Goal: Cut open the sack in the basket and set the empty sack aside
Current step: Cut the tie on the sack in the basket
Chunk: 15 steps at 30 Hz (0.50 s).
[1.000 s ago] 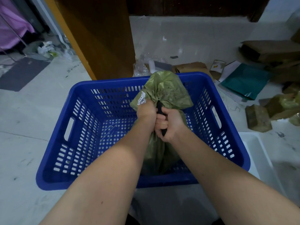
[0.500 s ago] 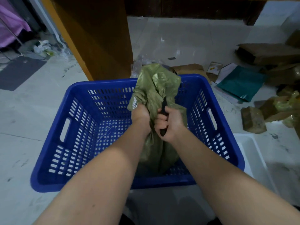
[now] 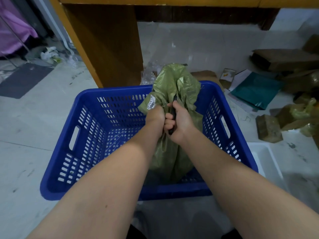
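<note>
A green woven sack (image 3: 177, 83) stands upright in a blue perforated plastic basket (image 3: 89, 128) on the floor. Its gathered neck rises above the basket's far rim, and a white label sits on its left fold. My left hand (image 3: 155, 114) is clenched around the neck just under the label. My right hand (image 3: 179, 123) grips a black knife handle (image 3: 173, 116) right beside it, with the blade pointing up into the folds and hidden there.
An orange-brown wooden table leg panel (image 3: 107, 45) stands behind the basket. Cardboard boxes (image 3: 283, 59), a teal mailer (image 3: 257, 88) and small brown packets (image 3: 268, 128) litter the floor at right. A white tray (image 3: 265, 159) lies by the basket's right side. A dark mat (image 3: 24, 80) lies at left.
The sack's neck has been pulled taller and narrower above the basket rim. Both hands stay together on it, and the knife has pushed a little higher into the folds.
</note>
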Each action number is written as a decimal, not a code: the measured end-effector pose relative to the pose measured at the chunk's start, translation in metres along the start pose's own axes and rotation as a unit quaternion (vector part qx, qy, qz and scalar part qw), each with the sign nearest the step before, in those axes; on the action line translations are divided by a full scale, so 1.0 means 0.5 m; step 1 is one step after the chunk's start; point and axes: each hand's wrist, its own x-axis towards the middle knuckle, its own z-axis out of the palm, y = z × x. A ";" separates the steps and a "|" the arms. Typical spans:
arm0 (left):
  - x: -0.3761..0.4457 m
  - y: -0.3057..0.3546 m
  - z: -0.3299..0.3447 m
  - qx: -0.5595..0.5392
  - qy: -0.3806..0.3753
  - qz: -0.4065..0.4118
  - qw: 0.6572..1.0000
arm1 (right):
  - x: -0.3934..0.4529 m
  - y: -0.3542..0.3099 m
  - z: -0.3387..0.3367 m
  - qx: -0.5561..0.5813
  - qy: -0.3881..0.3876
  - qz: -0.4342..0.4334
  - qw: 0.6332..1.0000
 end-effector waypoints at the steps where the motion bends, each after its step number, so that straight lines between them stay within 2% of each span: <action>1: 0.001 0.000 -0.003 0.015 0.008 0.008 1.000 | -0.001 -0.001 0.000 -0.002 -0.003 0.003 1.000; 5: 0.005 -0.002 -0.009 0.070 0.038 0.049 0.996 | -0.005 -0.002 0.002 -0.005 -0.003 -0.009 1.000; 12: -0.017 0.001 -0.025 0.035 0.047 0.038 0.998 | -0.023 -0.004 0.003 -0.057 -0.005 -0.048 0.997; 15: -0.025 0.007 -0.031 0.021 0.024 0.023 0.999 | -0.041 -0.015 -0.001 -0.080 -0.006 -0.059 0.995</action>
